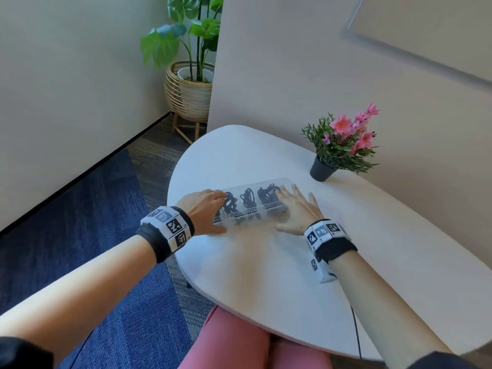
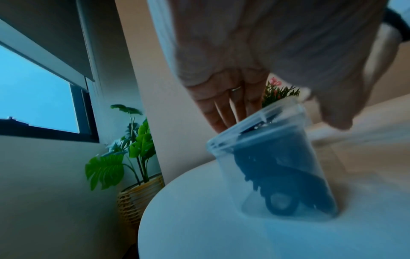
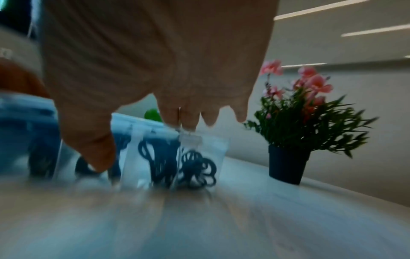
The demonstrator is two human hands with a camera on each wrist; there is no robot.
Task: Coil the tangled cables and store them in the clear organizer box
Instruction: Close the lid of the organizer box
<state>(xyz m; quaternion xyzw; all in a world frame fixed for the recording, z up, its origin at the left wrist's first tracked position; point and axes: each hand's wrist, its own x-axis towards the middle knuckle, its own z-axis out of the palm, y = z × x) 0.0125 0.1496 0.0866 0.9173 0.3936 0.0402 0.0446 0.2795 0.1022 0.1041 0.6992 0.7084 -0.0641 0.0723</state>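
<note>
A long clear organizer box lies across the white table, with black coiled cables in its separate compartments. My left hand is at its left end, straight fingers laid on the lid and thumb down by the front wall. My right hand covers the right end, fingers spread flat on top and thumb against the front. The wrist views, both blurred, show the box and dark cables through the plastic.
A small black pot of pink flowers stands behind the box to the right, close to the wall panel. On the floor beyond the table's left edge is a leafy plant in a wicker basket. A thin cable hangs from my right wristband.
</note>
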